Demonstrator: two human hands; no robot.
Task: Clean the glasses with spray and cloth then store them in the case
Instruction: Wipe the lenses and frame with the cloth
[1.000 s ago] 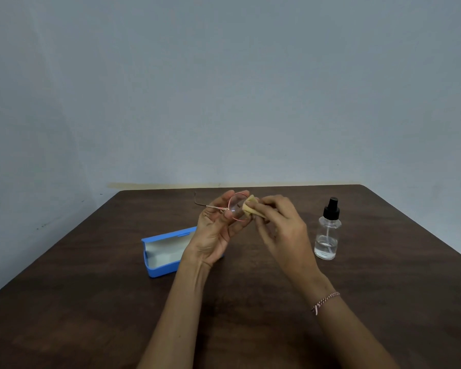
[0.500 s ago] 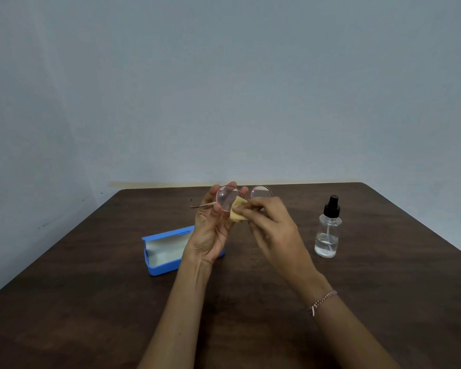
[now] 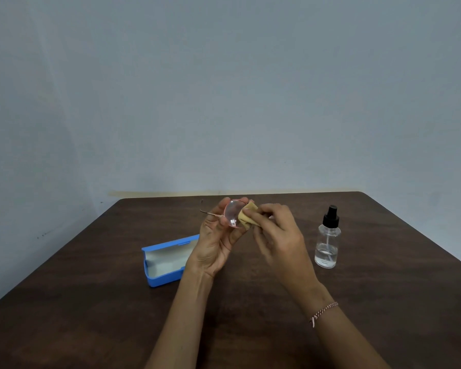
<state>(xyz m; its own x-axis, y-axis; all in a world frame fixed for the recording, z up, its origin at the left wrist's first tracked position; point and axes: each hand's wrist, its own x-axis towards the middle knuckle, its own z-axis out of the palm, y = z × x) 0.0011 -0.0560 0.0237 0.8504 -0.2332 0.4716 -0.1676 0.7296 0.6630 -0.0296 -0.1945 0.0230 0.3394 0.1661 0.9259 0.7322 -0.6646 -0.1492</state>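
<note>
My left hand holds the pink-rimmed glasses up above the middle of the table, thumb and fingers round one lens, a thin temple arm poking out to the left. My right hand pinches a small yellow cloth against that lens; the second lens is hidden behind the cloth and fingers. The open blue case with a pale lining lies on the table below and left of my left hand. A clear spray bottle with a black pump top stands upright to the right of my right hand.
All of this is on a dark brown wooden table set against a plain grey-blue wall. The table's rounded back right corner lies just behind the bottle. A beaded bracelet circles my right wrist.
The glasses have turned in my left hand: half a second ago both lenses showed, now only one. The cloth has shifted over the lens, and both hands sit slightly lower.
</note>
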